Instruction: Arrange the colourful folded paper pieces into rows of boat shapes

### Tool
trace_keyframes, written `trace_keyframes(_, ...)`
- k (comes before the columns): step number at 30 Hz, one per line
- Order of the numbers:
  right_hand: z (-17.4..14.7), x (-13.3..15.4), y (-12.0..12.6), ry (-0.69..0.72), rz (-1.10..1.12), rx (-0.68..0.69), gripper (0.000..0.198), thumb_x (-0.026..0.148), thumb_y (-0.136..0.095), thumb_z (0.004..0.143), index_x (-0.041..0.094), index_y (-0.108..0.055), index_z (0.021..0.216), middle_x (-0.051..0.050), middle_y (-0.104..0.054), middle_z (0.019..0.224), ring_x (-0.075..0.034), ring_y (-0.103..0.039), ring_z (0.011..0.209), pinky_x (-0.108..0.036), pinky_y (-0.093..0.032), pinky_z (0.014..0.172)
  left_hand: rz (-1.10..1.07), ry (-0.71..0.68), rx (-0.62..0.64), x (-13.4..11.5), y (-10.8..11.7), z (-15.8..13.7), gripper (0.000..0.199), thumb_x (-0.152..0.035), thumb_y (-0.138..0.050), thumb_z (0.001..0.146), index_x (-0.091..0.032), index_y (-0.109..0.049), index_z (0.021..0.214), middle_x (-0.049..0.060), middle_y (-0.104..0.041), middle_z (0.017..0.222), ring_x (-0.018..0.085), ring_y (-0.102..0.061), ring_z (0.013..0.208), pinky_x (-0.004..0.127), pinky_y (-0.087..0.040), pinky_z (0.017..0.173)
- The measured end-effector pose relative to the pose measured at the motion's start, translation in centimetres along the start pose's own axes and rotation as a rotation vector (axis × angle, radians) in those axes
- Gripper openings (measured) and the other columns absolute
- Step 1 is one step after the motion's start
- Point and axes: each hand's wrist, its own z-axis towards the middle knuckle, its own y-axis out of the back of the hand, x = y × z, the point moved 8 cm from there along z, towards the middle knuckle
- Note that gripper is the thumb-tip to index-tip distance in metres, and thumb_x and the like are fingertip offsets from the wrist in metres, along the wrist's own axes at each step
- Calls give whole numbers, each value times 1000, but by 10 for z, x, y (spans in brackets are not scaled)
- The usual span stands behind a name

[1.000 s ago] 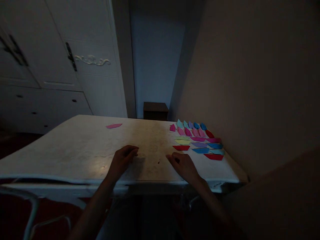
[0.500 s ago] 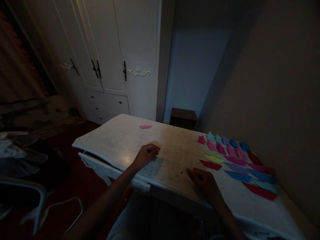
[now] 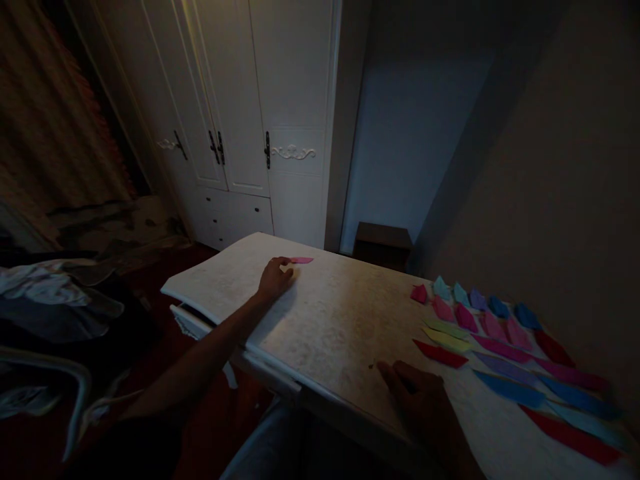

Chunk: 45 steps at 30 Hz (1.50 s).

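At the far side of the pale table, a pink boat-shaped folded paper lies flat. My left hand reaches across to its left end, thumb and forefinger apart, fingertips at the paper; whether they touch it I cannot tell. Lower right, my right hand rests near the table's front edge with loosely bent fingers, thumb and forefinger slightly apart, nothing visible in them. A tiny dark speck is beside its fingertips. The nearest folded paper to that hand is a red one.
Rows of coloured folded papers cover the table's right side, including a yellow one, a blue one and a long red one. Behind stand a white wardrobe and a small brown cabinet. Clothes are heaped at left.
My left hand has moved forward and left, from mid-table to the pink paper, and its fingers have spread. My right hand stays near the front edge. The view has shifted slightly.
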Motion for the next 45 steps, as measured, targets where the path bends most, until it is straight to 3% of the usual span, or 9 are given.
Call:
trace_keyframes(4, -1, -4, -3, -12, 18, 1, 58, 63, -39, 87, 21, -48, 48, 0, -49, 45, -14, -45, 43, -24, -30, 43, 170, -6, 19, 5, -7, 37, 38, -28, -57, 80, -10, -60, 113, 17, -58, 121, 27, -54, 113, 33, -44, 92)
trace_keyframes(14, -1, -8, -4, -53, 13, 7, 57, 64, -42, 85, 22, -47, 47, 1, -46, 44, -13, -43, 42, -25, -31, 43, 383, -144, 260, 8, -31, 60, 21, -28, -54, 83, -16, -70, 79, 12, -67, 92, 24, -61, 95, 29, -46, 79)
trace_keyframes(22, -2, -7, -4, -80, -13, 30, 58, 64, -41, 86, 21, -47, 48, 1, -46, 45, -12, -45, 42, -24, -30, 43, 395, -253, 215, -4, -29, 36, 30, -32, -46, 91, -18, -64, 111, 10, -59, 117, 21, -60, 100, 29, -48, 84)
trace_keyframes(27, -1, -4, -4, -77, -36, 33, 57, 60, -42, 89, 20, -46, 49, 1, -48, 47, -12, -44, 44, -24, -30, 46, 313, -500, 139, -50, -24, 2, 33, -38, -44, 95, -19, -62, 115, 9, -60, 113, 20, -61, 99, 30, -51, 82)
trace_keyframes(33, 0, 0, -4, -80, -54, 70, 52, 52, -42, 93, 19, -49, 53, 1, -53, 52, -12, -51, 51, -25, -31, 54, 102, -815, 57, -136, -20, -61, 26, -38, -53, 92, -20, -65, 107, 7, -62, 106, 11, -61, 72, 24, -52, 62)
trace_keyframes(37, 1, -1, -5, -78, -44, 86, 48, 47, -43, 94, 19, -51, 57, 1, -55, 55, -12, -50, 54, -25, -29, 54, -34, -962, 69, -191, -27, -100, 27, -36, -53, 92, -19, -65, 109, 7, -61, 101, 10, -59, 68, 24, -52, 59)
trace_keyframes(40, 2, -2, -6, -69, -41, 81, 44, 43, -45, 94, 18, -56, 60, 1, -58, 58, -11, -51, 54, -24, -29, 54, -135, -972, 178, -225, -41, -117, 26, -37, -55, 91, -20, -65, 108, 6, -61, 98, 12, -60, 73, 25, -52, 62)
trace_keyframes(45, 3, -3, -6, -43, -74, 68, 20, 26, -53, 88, 16, -68, 79, -4, -69, 74, -16, -61, 66, -25, -37, 58, -79, -984, 539, -269, -85, -143, 21, -35, -59, 88, -23, -68, 102, 4, -63, 99, 14, -63, 75, 26, -50, 64)
